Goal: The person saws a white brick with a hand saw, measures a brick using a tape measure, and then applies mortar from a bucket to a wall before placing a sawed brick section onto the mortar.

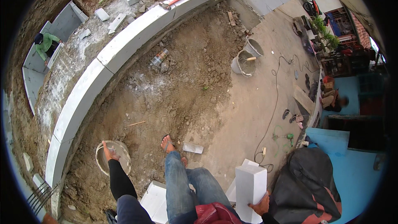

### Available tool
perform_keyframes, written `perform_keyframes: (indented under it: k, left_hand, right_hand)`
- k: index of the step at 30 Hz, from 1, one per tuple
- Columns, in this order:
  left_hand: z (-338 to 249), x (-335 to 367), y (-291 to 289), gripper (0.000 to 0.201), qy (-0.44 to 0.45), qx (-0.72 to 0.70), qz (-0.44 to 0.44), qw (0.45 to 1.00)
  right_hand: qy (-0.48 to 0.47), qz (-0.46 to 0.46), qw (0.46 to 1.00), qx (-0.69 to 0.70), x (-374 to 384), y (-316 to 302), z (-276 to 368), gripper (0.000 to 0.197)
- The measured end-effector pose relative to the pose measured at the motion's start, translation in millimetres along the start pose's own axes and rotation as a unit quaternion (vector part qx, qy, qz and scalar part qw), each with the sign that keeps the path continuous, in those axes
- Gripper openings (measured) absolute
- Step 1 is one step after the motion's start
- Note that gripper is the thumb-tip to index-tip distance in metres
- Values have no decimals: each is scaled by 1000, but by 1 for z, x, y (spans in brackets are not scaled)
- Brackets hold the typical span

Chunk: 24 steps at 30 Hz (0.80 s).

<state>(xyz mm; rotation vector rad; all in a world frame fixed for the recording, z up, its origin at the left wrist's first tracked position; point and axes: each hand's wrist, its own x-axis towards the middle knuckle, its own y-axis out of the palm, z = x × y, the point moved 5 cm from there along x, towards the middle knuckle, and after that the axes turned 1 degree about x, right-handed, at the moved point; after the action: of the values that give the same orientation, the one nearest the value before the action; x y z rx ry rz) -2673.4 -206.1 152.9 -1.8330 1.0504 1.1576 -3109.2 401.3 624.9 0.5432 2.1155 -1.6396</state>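
My left hand (110, 153) is stretched out over a round bucket (126, 169), in front of its mouth in this view. Its fingers look extended, with nothing visible in them; whether they touch the bucket I cannot tell. On the other side, my right hand (261, 205) grips the lower edge of a white lightweight block (251, 182), which stands on end beside my leg. More white blocks (155, 201) lie by my legs. A loose pale block piece (193, 148) rests on the ground near my sandalled feet.
A low curved wall of white blocks (78, 97) runs along the left, with a hammer (176, 0) on top. Two buckets (243, 67) stand at the far right of the soil. A cable (271, 118) crosses the concrete near a covered motorbike (309, 186). Another person (47, 43) crouches in a pit.
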Motion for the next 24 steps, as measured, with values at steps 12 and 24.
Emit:
perform_keyframes:
  k: [12, 24]
  left_hand:
    - [-34, -90, -63, 39, 146, -23, -84, 986]
    - [17, -283, 156, 41, 122, 223, 14, 967]
  right_hand:
    - [-37, 18, 965, 258, 104, 23, 17, 110]
    - [66, 72, 963, 250, 207, 31, -16, 129]
